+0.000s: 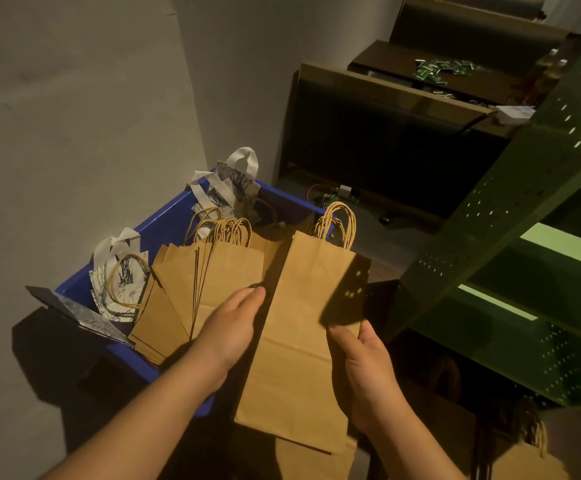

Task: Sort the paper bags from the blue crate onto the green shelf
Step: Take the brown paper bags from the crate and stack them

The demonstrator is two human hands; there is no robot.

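1. Between the two hands, a flat brown paper bag (303, 341) is held up lengthwise, its twisted paper handles (337, 223) pointing away from the person and its folded bottom end nearest the body.
2. Right hand (361, 375) grips the bag's right edge, thumb on the front face and fingers curled behind it.
3. Left hand (233, 327) lies along the bag's left edge with its fingers fairly straight; whether they wrap behind the paper or only press against it cannot be told.
4. Just left of the left hand and beyond it sits the blue crate (164, 223), its near corner passing under the left forearm.
5. Inside the crate, right beside the left hand, a fanned stack of brown bags (213, 275) lies flat with its handles bunched at the far end.
6. Farther left and at the crate's far corner stand white patterned bags (123, 282) with pale flat handles.
7. A dark patterned sheet (81, 313) leans over the crate's near-left rim.
8. To the right of the right hand rises the green shelf (510, 216), its perforated upright close to the held bag's upper right corner and casting shadow on it.
9. Below the right forearm, more brown bags (524, 459) show dimly near the shelf's foot.
10. Well beyond both hands, dark brown shelves (386, 98) step upward, one carrying scattered small green pieces (441, 69).
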